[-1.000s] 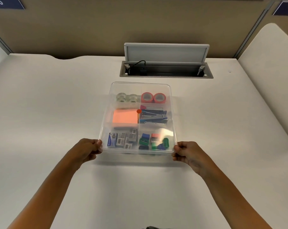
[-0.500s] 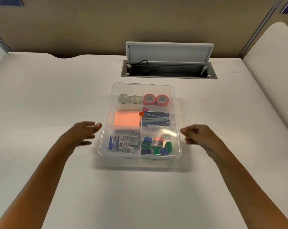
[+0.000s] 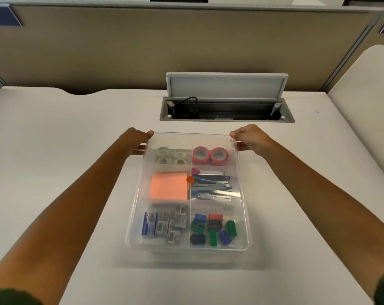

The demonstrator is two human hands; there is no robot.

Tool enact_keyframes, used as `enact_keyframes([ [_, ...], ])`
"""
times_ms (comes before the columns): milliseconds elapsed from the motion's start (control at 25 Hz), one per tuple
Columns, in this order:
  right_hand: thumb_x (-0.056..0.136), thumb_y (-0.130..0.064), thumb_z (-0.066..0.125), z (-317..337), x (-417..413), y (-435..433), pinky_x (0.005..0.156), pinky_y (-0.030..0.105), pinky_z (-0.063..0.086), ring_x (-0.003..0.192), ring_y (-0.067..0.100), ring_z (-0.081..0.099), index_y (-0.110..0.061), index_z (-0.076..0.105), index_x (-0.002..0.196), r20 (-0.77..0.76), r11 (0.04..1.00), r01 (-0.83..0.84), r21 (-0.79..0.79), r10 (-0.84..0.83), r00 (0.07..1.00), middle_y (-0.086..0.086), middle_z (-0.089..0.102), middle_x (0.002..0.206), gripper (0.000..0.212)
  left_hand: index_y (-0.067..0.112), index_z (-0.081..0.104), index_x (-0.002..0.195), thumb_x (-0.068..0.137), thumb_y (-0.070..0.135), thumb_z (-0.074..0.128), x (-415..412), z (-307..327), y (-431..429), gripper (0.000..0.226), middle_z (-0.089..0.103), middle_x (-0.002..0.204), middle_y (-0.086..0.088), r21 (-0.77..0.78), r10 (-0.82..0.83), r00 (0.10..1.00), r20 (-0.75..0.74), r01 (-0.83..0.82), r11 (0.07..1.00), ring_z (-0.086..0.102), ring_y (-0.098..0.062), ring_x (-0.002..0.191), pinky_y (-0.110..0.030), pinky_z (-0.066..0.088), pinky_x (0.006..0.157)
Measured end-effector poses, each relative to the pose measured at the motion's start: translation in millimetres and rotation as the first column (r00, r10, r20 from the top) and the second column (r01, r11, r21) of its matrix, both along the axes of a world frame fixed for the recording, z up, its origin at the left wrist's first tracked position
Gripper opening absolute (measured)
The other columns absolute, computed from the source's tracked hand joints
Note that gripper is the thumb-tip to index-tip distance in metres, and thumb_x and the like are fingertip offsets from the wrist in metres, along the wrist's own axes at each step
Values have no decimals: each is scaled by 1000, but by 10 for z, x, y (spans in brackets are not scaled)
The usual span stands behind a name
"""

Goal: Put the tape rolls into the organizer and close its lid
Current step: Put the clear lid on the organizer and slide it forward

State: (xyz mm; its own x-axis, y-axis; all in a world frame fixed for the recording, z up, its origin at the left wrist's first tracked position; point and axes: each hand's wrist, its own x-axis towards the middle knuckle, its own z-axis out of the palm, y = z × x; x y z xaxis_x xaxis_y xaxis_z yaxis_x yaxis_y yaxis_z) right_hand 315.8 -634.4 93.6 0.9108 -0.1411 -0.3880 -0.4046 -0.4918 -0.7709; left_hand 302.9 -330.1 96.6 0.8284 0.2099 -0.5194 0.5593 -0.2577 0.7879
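Note:
A clear plastic organizer (image 3: pixel 241 194) lies on the white desk with its transparent lid on top. Two red tape rolls (image 3: pixel 209 155) stand in its far right compartment. Clear tape rolls (image 3: pixel 170 155) fill the far left compartment. My left hand (image 3: pixel 138 140) presses on the far left corner of the lid, thumb on top and fingers down the side. At the far right corner, my right hand (image 3: pixel 248 138) pinches the lid the same way.
Orange sticky notes (image 3: pixel 168 188), staplers (image 3: pixel 211 183), staple boxes (image 3: pixel 162 224) and small sharpeners (image 3: pixel 213 228) fill the other compartments. An open cable hatch (image 3: pixel 226 111) sits just beyond the organizer. A partition wall runs behind the desk.
Both hands left the near corners of the organizer, passed along its sides, and now grip its far corners. The view has moved closer to the organizer.

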Motion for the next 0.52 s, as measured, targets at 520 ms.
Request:
enact_keyframes([
  [520, 93, -8, 56, -77, 461, 71, 79, 39, 51, 69, 22, 53, 7, 60, 109, -336, 998, -45, 52, 60, 940, 13, 57, 78, 21, -2, 53, 72, 92, 10, 57, 455, -117, 2, 23, 52, 72, -14, 118, -167, 972, -164, 187, 975, 48, -22, 63, -30, 48, 64],
])
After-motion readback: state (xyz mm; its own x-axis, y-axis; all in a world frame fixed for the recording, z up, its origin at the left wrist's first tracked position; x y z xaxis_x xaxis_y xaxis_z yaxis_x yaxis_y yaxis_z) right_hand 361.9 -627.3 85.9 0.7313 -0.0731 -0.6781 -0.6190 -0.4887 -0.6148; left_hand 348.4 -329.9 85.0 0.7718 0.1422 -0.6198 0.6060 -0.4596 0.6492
